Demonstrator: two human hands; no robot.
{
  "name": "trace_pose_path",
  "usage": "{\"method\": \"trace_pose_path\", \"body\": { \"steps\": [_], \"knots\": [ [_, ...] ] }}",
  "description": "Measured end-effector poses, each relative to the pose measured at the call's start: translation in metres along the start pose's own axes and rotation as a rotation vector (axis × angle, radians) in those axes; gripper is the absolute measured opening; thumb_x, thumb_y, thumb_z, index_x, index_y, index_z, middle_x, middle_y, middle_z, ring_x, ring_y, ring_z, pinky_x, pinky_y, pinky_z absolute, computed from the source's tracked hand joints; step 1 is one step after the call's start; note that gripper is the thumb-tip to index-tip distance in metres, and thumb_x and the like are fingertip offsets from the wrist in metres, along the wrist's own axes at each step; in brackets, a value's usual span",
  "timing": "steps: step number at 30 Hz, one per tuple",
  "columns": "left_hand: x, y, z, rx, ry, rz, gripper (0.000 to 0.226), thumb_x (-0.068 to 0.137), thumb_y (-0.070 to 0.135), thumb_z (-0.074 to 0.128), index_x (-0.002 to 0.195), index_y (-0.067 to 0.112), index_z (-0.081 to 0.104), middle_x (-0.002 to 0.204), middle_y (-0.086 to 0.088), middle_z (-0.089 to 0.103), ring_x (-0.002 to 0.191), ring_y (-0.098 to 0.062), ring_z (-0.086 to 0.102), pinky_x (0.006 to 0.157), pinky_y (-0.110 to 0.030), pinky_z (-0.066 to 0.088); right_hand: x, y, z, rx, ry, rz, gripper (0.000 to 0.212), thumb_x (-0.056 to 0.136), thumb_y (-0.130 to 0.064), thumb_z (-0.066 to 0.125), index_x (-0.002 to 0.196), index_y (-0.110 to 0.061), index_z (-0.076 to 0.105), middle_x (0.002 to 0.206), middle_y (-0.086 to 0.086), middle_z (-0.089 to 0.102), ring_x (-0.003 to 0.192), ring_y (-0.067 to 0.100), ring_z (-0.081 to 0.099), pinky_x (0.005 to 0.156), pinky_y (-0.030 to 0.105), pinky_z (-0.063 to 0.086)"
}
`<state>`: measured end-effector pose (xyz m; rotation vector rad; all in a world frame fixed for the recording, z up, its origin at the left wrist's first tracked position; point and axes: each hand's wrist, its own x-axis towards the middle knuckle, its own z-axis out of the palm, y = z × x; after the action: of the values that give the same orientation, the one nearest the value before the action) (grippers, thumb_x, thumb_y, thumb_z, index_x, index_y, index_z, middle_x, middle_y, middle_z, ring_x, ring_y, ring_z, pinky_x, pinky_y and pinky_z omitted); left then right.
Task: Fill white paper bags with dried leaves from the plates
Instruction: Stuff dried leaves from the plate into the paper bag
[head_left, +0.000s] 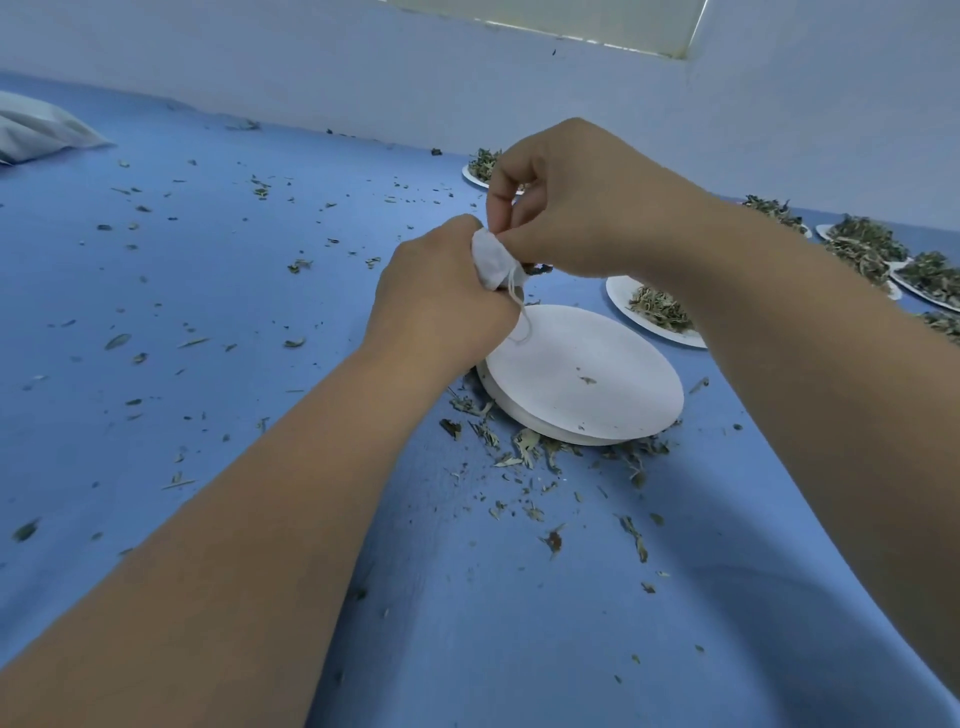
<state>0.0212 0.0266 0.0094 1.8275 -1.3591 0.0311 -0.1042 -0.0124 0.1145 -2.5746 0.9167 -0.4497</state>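
A small white paper bag (491, 260) with a thin drawstring (519, 306) hanging from it is held above the blue surface. My left hand (441, 306) is closed around its body. My right hand (576, 202) pinches its top edge with thumb and fingers. Right below the hands lies a stack of white plates (582, 379), the top one nearly bare with a few leaf crumbs. To its right a plate with dried leaves (657, 306) is partly hidden by my right forearm.
Several more plates heaped with dried leaves (878, 249) line the wall at the right, and one (483, 166) sits behind my right hand. Loose leaf bits (524, 452) litter the blue cloth. A pale plastic bag (36, 130) lies far left.
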Motion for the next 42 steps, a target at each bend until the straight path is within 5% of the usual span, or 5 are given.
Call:
{"method": "trace_pose_path", "body": {
  "steps": [8,11,15,24,42],
  "knots": [
    [0.002,-0.002,-0.011,-0.2,0.046,-0.124,0.02,0.081,0.024,0.066,0.068,0.015,0.053,0.061,0.003,0.051,0.057,-0.016,0.045,0.051,-0.029,0.037,-0.003,0.007,-0.024,0.152,0.076,-0.072,0.012,0.084,-0.027,0.072,0.096,-0.024,0.073,0.092,-0.008,0.077,0.092,0.017,0.074,0.088,0.05,0.06],
    [0.002,0.0,-0.018,-0.221,0.029,-0.122,0.031,0.081,0.022,0.061,0.06,0.023,0.038,0.053,0.008,0.037,0.048,-0.011,0.032,0.041,-0.017,0.023,-0.011,0.012,-0.023,0.029,-0.071,-0.117,0.026,0.081,-0.049,0.079,0.105,-0.041,0.073,0.105,-0.021,0.073,0.091,0.002,0.07,0.081,0.033,0.058],
    [0.001,0.003,-0.018,-0.221,0.019,-0.094,0.017,0.083,0.025,0.065,0.069,0.024,0.055,0.062,0.005,0.053,0.056,-0.013,0.047,0.049,-0.026,0.037,-0.007,0.013,-0.01,0.091,0.017,-0.188,0.011,0.087,-0.024,0.08,0.098,-0.025,0.079,0.081,-0.019,0.075,0.071,0.0,0.07,0.065,0.016,0.054],
    [0.004,0.003,-0.016,-0.253,0.08,-0.083,0.03,0.082,0.027,0.07,0.067,0.029,0.044,0.059,0.011,0.046,0.051,-0.003,0.041,0.047,-0.015,0.028,0.014,0.0,0.009,0.095,0.154,-0.096,0.012,0.085,-0.013,0.067,0.085,-0.023,0.072,0.074,-0.001,0.076,0.067,0.026,0.07,0.045,0.021,0.047],
    [0.007,-0.005,-0.026,0.006,0.195,-0.057,0.022,0.087,0.026,0.053,0.069,0.028,0.04,0.06,0.011,0.044,0.054,-0.004,0.042,0.046,-0.022,0.021,0.0,-0.005,0.02,0.276,0.046,-0.156,0.018,0.101,-0.021,0.045,0.109,-0.027,0.059,0.056,-0.016,0.057,0.056,0.007,0.049,0.048,0.01,0.039]
  ]
}}
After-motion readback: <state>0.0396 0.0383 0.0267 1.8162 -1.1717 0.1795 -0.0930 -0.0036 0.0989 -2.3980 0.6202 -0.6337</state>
